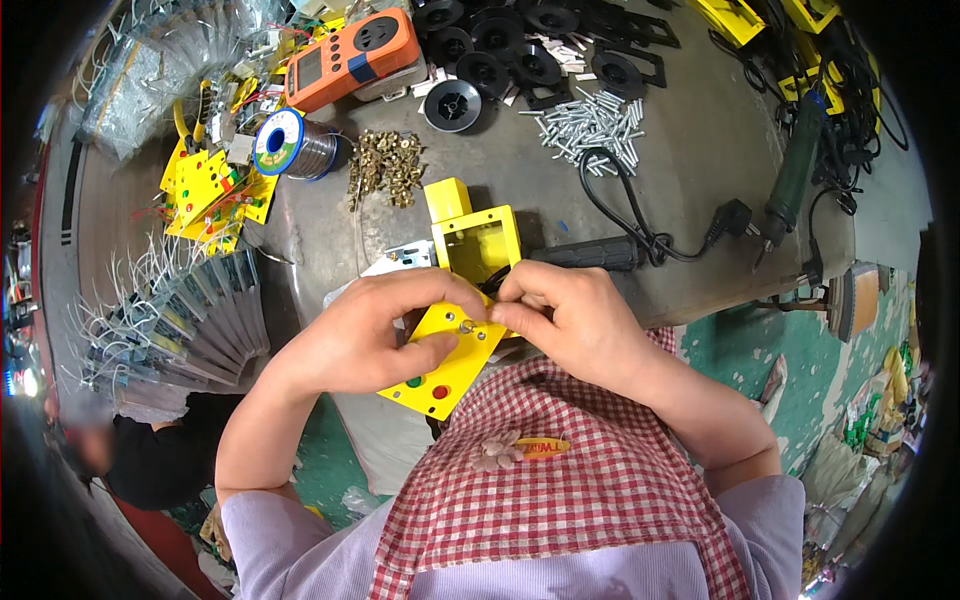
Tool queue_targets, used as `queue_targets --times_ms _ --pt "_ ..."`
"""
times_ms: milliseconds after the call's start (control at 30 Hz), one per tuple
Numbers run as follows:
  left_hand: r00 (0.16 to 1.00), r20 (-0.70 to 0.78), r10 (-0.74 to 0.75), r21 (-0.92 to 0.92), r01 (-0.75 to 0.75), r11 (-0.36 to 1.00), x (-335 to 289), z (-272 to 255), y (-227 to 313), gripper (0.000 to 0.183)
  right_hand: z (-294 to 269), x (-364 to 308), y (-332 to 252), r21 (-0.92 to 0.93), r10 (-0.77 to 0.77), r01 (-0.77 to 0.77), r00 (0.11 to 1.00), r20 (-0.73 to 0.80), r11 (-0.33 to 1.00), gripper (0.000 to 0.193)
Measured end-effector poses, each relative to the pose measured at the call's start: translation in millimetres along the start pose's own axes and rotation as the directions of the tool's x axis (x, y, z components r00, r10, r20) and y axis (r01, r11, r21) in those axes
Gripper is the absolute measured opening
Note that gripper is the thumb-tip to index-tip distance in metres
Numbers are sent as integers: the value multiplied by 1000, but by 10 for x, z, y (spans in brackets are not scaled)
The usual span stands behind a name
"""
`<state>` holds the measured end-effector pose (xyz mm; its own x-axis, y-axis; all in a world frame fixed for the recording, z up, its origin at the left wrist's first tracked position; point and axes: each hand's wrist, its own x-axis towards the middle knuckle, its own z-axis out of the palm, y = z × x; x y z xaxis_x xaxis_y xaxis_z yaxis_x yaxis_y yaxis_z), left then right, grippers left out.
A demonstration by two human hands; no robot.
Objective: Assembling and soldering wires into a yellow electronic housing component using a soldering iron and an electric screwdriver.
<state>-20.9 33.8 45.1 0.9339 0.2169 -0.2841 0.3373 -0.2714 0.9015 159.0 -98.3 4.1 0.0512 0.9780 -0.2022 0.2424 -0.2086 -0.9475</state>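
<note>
My left hand (365, 330) is closed on a flat yellow panel (462, 372), thumb over its face and fingers along the far edge. A red button (440, 392) and a green one (414, 381) show on the panel, with small metal parts at its upper end. At the panel's right edge my right hand (575, 315) has its thumb and forefinger pinched together; what lies between them is too small to make out. Just beyond stands a yellow housing (449, 202) with an open rectangular frame, partly behind my hands. A black ribbed cord sleeve (595, 254) lies to its right.
Brass fittings (385, 168), a solder spool (290, 146) and an orange meter (350, 62) lie at the far left. Screws (592, 130) are heaped near black discs (452, 105). A green-handled soldering iron (798, 165) hangs at right, near a black plug (730, 220). Wired pieces (205, 315) stand left.
</note>
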Motion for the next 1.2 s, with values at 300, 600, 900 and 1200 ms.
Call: queue_targets --times_ms 300,600,900,1200 --pt "994 -85 -72 15 74 997 9 89 65 30 -10 -17 52 29 -17 19 998 -65 999 16" --pt "944 -235 -231 -119 208 971 -127 242 -12 26 -1462 -122 291 -271 -72 -293 547 -834 917 20" --pt "943 -289 -167 -202 110 973 127 627 146 27 -2402 -437 1006 -98 2 -241 381 -925 966 73" --pt "947 -295 -127 -193 71 979 123 644 138 24 -1906 -266 163 524 -232 691 688 -688 498 61"
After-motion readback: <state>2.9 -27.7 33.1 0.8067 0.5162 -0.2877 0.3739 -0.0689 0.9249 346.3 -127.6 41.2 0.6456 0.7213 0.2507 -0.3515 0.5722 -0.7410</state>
